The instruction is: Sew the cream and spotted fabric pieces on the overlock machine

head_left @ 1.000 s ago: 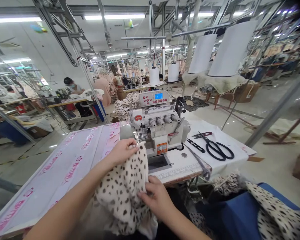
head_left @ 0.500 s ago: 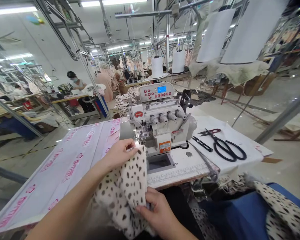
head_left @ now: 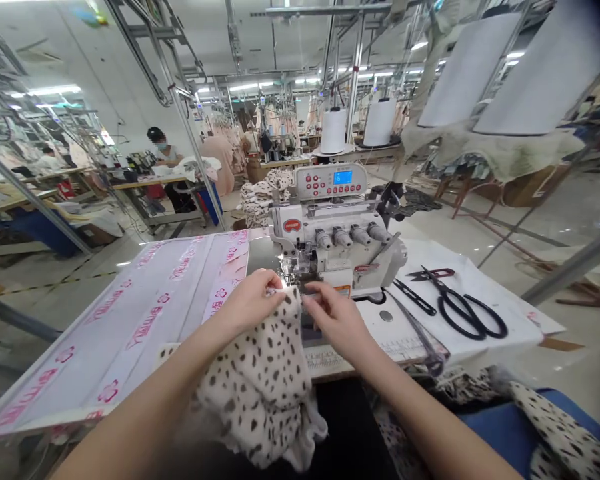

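Downward, spotted fabric (head_left: 263, 367) hangs from the left fingers (head_left: 266, 277).

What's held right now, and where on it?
Spotted cloth, pinched at its top edge by the left hand, near the sewing machine. The right hand is beside the cloth's upper right corner; whether it grips cannot be told.

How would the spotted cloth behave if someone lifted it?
The cloth would probably flop, since it hangs in loose folds below the left hand. Its wavy lower edge suggests it's fairly light. Its surface looks soft rather than glossy, so likely not slippery.
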The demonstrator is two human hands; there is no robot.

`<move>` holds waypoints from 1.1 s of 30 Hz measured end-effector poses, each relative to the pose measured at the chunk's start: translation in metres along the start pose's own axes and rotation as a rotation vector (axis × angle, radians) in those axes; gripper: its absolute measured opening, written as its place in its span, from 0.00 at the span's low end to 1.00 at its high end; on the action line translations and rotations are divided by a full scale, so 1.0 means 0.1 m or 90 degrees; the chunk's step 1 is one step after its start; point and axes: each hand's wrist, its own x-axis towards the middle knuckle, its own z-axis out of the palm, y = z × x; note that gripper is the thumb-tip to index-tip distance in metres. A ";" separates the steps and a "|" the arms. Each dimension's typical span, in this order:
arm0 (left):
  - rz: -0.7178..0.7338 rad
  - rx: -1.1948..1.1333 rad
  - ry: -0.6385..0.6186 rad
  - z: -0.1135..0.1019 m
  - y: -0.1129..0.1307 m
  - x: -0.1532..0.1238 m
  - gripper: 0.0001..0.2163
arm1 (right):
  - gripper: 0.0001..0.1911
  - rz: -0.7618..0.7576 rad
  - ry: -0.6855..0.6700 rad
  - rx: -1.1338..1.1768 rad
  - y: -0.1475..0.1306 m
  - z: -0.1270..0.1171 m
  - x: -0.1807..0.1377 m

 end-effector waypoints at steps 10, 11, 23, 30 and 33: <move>0.018 -0.013 0.032 0.05 -0.03 -0.05 0.07 | 0.07 0.045 -0.053 0.101 0.08 0.10 0.44; 0.015 -0.009 0.036 0.05 -0.02 -0.04 0.07 | 0.07 0.051 -0.054 0.105 0.09 0.11 0.46; -0.045 0.034 0.061 0.08 -0.01 0.14 0.05 | 0.04 0.056 0.087 0.038 0.07 0.24 0.46; -0.028 0.007 0.051 0.07 -0.05 0.18 0.04 | 0.05 0.056 0.131 0.037 0.03 0.32 0.39; -0.026 0.013 0.050 0.08 -0.07 0.18 0.04 | 0.05 0.077 0.133 0.071 0.07 0.36 0.39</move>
